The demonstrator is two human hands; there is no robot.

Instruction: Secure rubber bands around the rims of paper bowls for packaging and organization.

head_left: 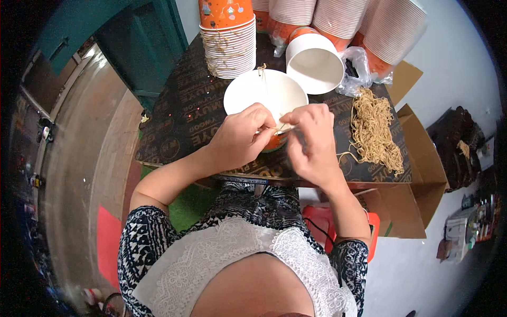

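Observation:
A paper tub [248,90], white inside and orange outside, stands at the table's near edge with its mouth up toward me. At its near rim my left hand [240,132] pinches a thin tan string [280,129] between thumb and fingertips. Close beside it, my right hand [314,142] is closed on the same string, its fingertips at the rim. Another bit of tan string hangs over the tub's far rim. To the right of my right hand lies a tangled heap of tan strings [376,132], one strand trailing toward my wrist.
Behind the tub rises a nested stack of orange tubs [229,50] with string ends along the rims. A second white tub [315,64] lies tipped toward me. More tub stacks [340,18] and a clear plastic bag [358,71] line the back. A cardboard box [420,174] stands right of the table.

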